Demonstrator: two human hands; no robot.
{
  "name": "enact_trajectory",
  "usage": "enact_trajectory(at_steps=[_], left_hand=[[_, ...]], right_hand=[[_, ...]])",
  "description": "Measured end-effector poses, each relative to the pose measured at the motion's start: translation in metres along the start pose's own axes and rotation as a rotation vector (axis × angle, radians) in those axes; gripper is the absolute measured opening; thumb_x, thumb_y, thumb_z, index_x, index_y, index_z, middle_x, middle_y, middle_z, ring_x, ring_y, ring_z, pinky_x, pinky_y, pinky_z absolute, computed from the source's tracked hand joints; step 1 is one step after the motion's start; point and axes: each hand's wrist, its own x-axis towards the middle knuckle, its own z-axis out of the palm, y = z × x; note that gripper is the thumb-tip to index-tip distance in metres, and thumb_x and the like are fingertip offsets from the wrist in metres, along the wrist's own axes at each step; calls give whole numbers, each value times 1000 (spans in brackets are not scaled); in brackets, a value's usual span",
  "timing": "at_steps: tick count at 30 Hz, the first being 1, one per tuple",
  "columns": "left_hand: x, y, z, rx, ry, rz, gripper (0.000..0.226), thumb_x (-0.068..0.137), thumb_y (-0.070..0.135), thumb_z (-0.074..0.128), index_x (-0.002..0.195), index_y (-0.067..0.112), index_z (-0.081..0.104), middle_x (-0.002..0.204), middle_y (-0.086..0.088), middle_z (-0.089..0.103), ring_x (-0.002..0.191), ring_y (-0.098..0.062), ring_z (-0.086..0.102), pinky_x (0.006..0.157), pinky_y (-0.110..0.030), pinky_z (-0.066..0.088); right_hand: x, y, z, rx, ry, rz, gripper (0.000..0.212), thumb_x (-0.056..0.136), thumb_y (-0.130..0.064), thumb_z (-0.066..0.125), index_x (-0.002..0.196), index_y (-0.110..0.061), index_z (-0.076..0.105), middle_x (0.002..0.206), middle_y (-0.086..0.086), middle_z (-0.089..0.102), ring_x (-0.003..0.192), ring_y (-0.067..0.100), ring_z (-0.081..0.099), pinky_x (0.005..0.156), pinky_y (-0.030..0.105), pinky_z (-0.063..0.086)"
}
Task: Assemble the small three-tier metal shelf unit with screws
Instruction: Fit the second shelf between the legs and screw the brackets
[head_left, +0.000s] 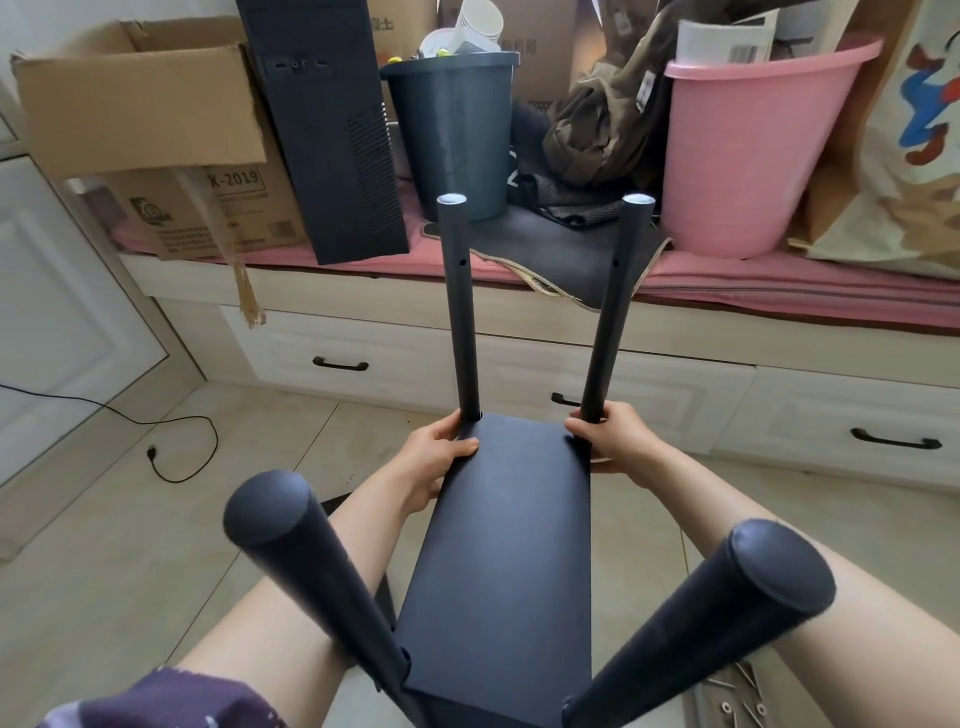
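- Gripping the far left corner of the black shelf panel (511, 530), the left hand (435, 457) is laying its thumb on top, fingers curling under the edge.
- The right hand (615, 439) is clasping the far right corner the same way, beside the far right pole (615, 312).
- Four black poles are standing up from the panel's corners, the far left pole (460, 312) among them.
- Loose screws (737, 696) are lying on the floor at lower right.

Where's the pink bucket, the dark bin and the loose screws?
pink bucket (737, 156), head view, front wall.
dark bin (457, 135), head view, front wall.
loose screws (740, 699), head view, one screw on the floor.
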Motion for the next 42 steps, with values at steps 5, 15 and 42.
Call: enact_trajectory(at_steps=[5,15,42], left_hand=[[0,2,1,3,-9,25,52,101,7,56,143,36,52,130,17,63,96,-1,65,58,-17,52],[-17,4,-25,78,-126,-114,31,99,12,62,130,13,63,119,-2,71,92,-21,69,80,-35,60],[-167,14,-72,752,-507,99,37,85,14,79,117,30,73,116,13,73,111,-4,67,89,-20,55]], right_hand=[[-1,-4,3,-160,63,-69,16,92,-21,61,97,-5,62,90,12,64,82,28,66,74,42,62],[-1,6,-3,112,-66,144,14,93,-13,67,104,-6,62,104,13,65,90,29,65,77,43,59],[-58,21,-44,-181,6,-84,14,100,-18,53,109,-10,48,107,15,52,94,30,52,83,45,49]])
